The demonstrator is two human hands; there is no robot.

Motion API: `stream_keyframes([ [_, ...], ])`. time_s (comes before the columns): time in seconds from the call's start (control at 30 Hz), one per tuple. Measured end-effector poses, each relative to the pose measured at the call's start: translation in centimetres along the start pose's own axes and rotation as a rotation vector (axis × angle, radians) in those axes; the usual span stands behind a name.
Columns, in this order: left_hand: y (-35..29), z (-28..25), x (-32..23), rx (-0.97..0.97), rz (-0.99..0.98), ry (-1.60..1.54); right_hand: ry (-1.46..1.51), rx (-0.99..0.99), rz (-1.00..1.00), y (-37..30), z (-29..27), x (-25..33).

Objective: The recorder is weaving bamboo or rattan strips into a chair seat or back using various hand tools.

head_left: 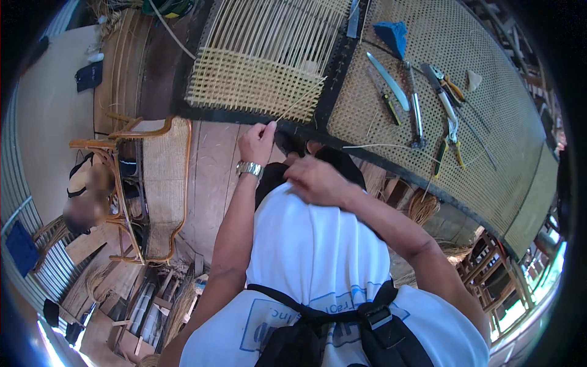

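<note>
Cane weaving at dark frame.
Left hand (257, 142) pinches a cane strand (299, 101) running to the half-woven panel (257, 79) beyond. Right hand (315, 180), loosely curled, grip indeterminate; tools (422, 104) lie far right.

The location is a cane-weaving furniture workshop. Indicators: a dark wooden frame (257, 116) carrying a partly woven cane panel (251, 79) and a finished woven panel (489, 110), with hand tools laid on the latter, including a knife (389, 79), pliers (452, 92) and an awl (416, 110). Further indicators: a rattan chair (162, 183) with a woven back standing on the plank floor (211, 183), loose cane bundles (422, 208) and wood offcuts (143, 306) beside a corrugated metal wall (36, 269).
</note>
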State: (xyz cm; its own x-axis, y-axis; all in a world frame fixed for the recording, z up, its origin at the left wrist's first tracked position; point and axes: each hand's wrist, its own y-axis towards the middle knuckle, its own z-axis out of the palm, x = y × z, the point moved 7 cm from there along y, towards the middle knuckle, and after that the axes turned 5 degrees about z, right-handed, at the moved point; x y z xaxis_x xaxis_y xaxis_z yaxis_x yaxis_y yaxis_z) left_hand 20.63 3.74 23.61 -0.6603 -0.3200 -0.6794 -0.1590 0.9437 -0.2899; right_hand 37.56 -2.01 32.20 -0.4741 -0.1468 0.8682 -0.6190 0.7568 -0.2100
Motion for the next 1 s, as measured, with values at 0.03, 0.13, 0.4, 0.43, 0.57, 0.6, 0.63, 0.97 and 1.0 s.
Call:
stream_keyframes([
  [0.03,0.5,0.2,-0.1,-0.008,0.054,0.018,-0.014,-0.053,0.021,-0.1,-0.6,-1.2],
  [0.13,0.5,0.4,-0.1,-0.015,0.087,0.047,0.058,-0.252,0.242,-0.5,-3.9,-4.6],
  [0.4,0.5,0.4,1.0,0.054,0.142,0.100,-0.413,-0.978,0.325,-2.8,-15.5,-8.9],
  [0.43,0.5,0.3,1.4,0.009,0.156,0.075,-0.589,-1.026,0.342,-2.7,-16.5,-9.4],
  [0.57,1.0,0.2,2.8,0.043,0.123,0.097,-0.775,-0.873,0.436,-2.2,-18.0,-14.3],
  [0.6,1.1,0.0,3.1,0.042,0.121,0.102,-0.770,-0.872,0.434,-1.9,-18.0,-14.6],
  [0.63,1.2,0.0,3.7,0.050,0.091,0.092,-0.749,-0.881,0.412,-1.7,-17.9,-14.9],
  [0.97,1.2,-0.4,3.0,0.067,-0.064,0.107,-0.658,-0.845,0.352,-1.3,-18.9,-14.6],
  [1.0,1.0,-0.2,2.8,0.065,-0.067,0.071,-0.665,-0.849,0.429,-1.5,-19.4,-14.5],
])
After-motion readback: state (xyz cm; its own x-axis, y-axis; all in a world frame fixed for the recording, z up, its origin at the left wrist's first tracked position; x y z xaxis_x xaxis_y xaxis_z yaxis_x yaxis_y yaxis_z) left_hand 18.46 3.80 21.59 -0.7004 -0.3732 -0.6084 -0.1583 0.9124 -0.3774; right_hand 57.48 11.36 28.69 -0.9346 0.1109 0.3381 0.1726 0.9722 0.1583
